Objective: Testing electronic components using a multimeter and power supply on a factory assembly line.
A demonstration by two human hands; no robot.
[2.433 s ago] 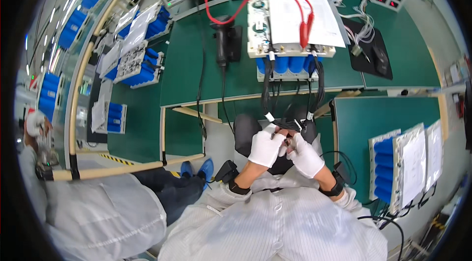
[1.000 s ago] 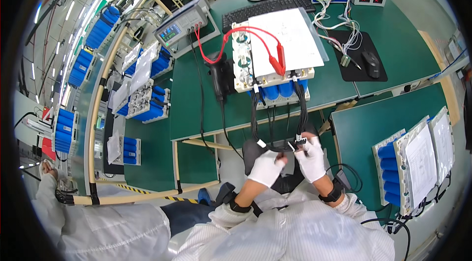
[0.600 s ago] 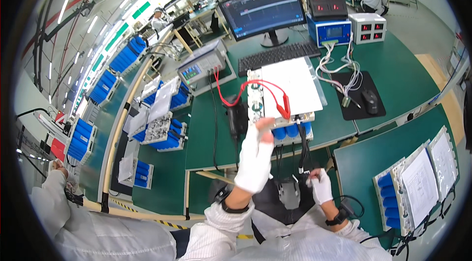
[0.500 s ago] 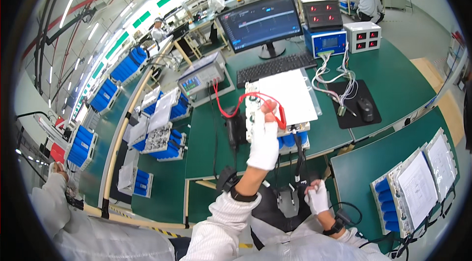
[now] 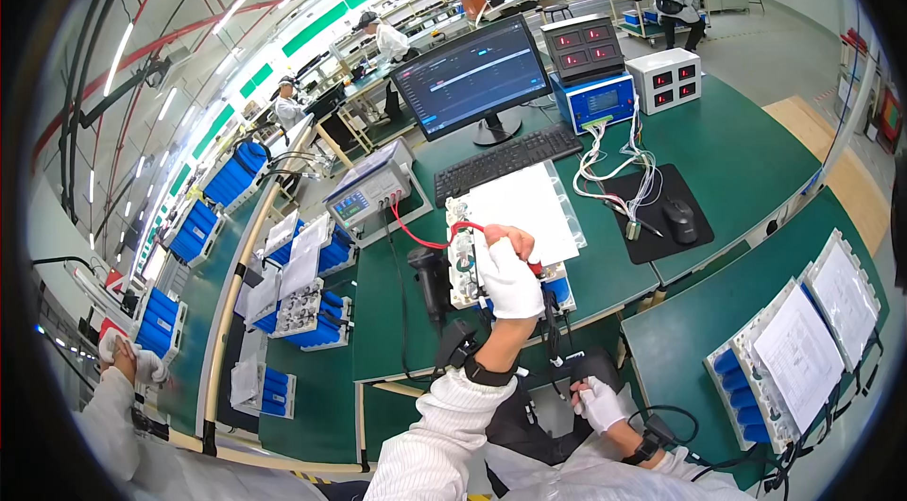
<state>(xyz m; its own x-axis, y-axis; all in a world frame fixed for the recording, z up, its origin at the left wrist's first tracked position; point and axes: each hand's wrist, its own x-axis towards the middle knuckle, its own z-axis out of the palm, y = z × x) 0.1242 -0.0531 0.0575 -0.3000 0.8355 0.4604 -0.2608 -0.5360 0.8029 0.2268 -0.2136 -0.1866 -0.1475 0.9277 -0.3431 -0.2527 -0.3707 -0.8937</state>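
Note:
My left hand point(image 5: 511, 276), in a white fingerless glove, is closed round a red test lead point(image 5: 420, 238) above a battery pack. The lead runs back to a bench meter point(image 5: 370, 197) with a lit display; a bit of red shows beside my fingers. The battery pack has a white end frame point(image 5: 462, 265) and blue cells point(image 5: 559, 293), with white paper sheets point(image 5: 529, 208) on top. My right hand point(image 5: 599, 404), gloved too, rests low by my lap with curled fingers. What it holds, if anything, I cannot make out. Black cables point(image 5: 554, 336) hang between the pack and my lap.
Behind the pack stand a keyboard point(image 5: 510, 164), a monitor point(image 5: 472, 76) and display boxes point(image 5: 593, 104). A black scanner-like handheld device point(image 5: 431, 284) lies left, a mouse point(image 5: 679, 220) right. More battery packs point(image 5: 746, 397) stand on side benches. A co-worker's hands point(image 5: 128, 359) show at far left.
The view has shifted slightly. My left hand has turned and closed more over the red lead, so its red end is mostly hidden. My right hand stays low by my lap.

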